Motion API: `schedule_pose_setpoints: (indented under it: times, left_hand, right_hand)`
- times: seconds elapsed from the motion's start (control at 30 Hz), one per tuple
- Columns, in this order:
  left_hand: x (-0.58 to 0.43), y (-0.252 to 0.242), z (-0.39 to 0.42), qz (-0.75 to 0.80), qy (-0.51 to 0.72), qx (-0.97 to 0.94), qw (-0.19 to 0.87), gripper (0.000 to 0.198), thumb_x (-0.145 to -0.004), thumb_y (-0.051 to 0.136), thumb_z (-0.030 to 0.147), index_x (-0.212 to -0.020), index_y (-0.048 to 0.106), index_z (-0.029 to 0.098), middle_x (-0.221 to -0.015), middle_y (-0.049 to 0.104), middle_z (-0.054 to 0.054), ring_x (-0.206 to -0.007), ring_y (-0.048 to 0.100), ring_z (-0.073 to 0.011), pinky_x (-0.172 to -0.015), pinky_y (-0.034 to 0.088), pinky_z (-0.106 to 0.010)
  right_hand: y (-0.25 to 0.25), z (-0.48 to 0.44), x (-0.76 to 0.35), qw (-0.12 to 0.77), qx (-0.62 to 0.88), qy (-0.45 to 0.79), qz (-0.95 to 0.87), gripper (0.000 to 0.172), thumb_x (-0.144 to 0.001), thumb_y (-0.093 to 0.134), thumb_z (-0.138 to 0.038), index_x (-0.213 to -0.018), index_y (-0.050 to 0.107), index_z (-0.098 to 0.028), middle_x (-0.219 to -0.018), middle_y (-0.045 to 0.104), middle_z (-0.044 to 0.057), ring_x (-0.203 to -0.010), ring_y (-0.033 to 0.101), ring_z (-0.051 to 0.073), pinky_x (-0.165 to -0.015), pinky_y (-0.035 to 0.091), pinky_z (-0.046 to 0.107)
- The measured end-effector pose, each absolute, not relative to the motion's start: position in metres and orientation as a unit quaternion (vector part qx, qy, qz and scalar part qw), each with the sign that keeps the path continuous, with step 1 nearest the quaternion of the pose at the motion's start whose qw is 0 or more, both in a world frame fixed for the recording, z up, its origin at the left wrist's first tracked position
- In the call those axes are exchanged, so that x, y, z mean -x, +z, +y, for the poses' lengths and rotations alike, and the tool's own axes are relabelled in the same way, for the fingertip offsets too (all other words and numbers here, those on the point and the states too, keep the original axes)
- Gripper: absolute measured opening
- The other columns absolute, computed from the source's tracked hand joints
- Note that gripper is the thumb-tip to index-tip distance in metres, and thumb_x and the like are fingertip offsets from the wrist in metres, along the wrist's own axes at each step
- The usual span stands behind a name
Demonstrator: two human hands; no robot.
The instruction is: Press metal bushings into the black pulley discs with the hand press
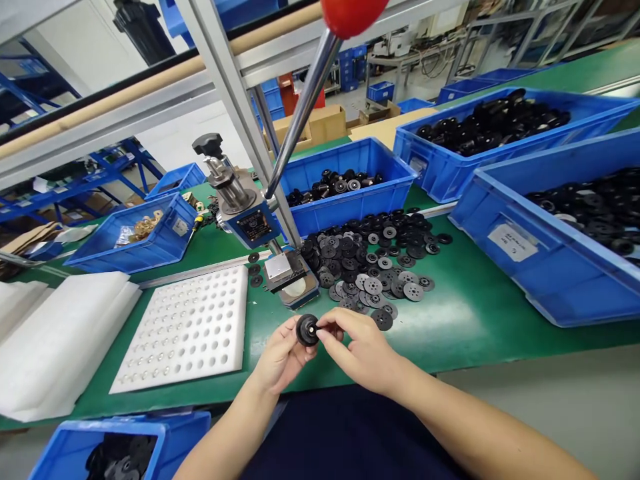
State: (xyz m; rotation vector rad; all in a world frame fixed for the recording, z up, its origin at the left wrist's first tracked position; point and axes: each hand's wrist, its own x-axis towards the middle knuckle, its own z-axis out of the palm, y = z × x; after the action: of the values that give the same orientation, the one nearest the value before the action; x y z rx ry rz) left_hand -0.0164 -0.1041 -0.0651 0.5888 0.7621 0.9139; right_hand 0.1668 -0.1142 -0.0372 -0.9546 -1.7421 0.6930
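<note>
My left hand [280,353] is closed around a black round disc with a raised hub [306,330], its light-coloured centre facing right. Thumb and forefinger of my right hand [363,347] pinch at the hub; whether a separate small piece sits between them is hidden. Just beyond my hands stands a hand press [253,227] with a metal block on its base and a long lever ending in a red ball [353,10]. A heap of loose black discs [373,285] lies right of the press, some with ringed holes.
Left of the press, a white foam tray [213,347] has rows of holes, some filled with small shiny pieces. Blue bins of black parts stand behind [350,200] and right [510,267]; another blue bin [165,447] sits below the table edge. White foam sheets [75,340] lie far left.
</note>
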Motion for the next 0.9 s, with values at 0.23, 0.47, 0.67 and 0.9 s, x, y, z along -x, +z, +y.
schedule_pose_setpoints:
  times: [0.23,0.47,0.67,0.9]
  left_hand:
    - [0.019,-0.069,-0.103,0.37,0.415,-0.317,0.768,0.043,-0.071,0.085,0.047,-0.091,0.068,0.012,-0.061,0.059,0.0,-0.05,0.052,-0.0079,-0.049,0.038,-0.019]
    - [0.017,-0.075,-0.104,0.406,0.381,-0.32,0.767,0.045,-0.071,0.084,0.05,-0.086,0.068,0.01,-0.056,0.06,-0.001,-0.046,0.051,-0.0079,-0.046,0.036,-0.019]
    - [0.012,-0.086,-0.109,0.419,0.371,-0.252,0.79,0.052,-0.067,0.083,0.057,-0.069,0.059,0.012,-0.053,0.053,0.002,-0.043,0.045,-0.0059,-0.042,0.028,-0.018]
    - [0.015,-0.108,-0.114,0.446,0.344,-0.237,0.792,0.047,-0.077,0.076,0.057,-0.075,0.058,0.013,-0.054,0.054,0.001,-0.044,0.044,-0.0065,-0.043,0.026,-0.018]
  right_hand:
    - [-0.039,-0.113,-0.173,0.425,0.424,0.33,-0.729,0.007,-0.089,0.058,-0.017,-0.082,0.06,-0.018,-0.071,0.064,0.0,-0.062,0.056,0.01,-0.06,0.045,0.022]
    - [-0.05,-0.109,-0.18,0.362,0.436,0.296,-0.769,0.01,-0.087,0.06,-0.015,-0.078,0.06,-0.018,-0.063,0.059,-0.003,-0.055,0.05,0.009,-0.055,0.037,0.022]
    - [-0.057,-0.111,-0.18,0.35,0.439,0.289,-0.776,0.012,-0.091,0.053,-0.013,-0.086,0.062,-0.017,-0.072,0.064,0.0,-0.062,0.056,0.01,-0.061,0.041,0.022]
    - [-0.08,-0.109,-0.181,0.28,0.454,0.284,-0.797,0.012,-0.094,0.052,-0.02,-0.098,0.064,-0.017,-0.087,0.07,0.005,-0.077,0.064,0.014,-0.072,0.046,0.025]
